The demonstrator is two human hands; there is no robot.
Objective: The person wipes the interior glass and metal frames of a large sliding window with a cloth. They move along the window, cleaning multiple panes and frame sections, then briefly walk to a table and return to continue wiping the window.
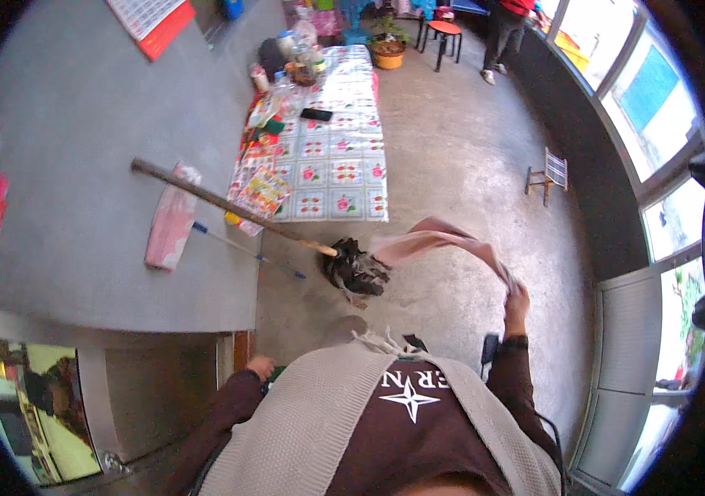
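Observation:
My right hand [516, 310] is held out to the right, closed on one end of a pinkish cloth [451, 239]. The cloth stretches away to the left in a blurred arc above the concrete floor. Low at the left, beside my knitted vest, is my left hand [261, 366]; its fingers are partly hidden, with something dark green next to them. Ahead of me a mop with a dark rag head [359, 270] rests on the floor, its wooden handle [222, 203] leaning towards the grey wall.
A table with a flowered cover [343, 177] holds a black phone [316, 115], papers and bottles. Against the wall is a pink flat mop [171, 229]. A small folding stool [549, 177] stands at the right. Farther off are a red-topped stool [444, 28], a potted plant [388, 53] and a person [504, 34].

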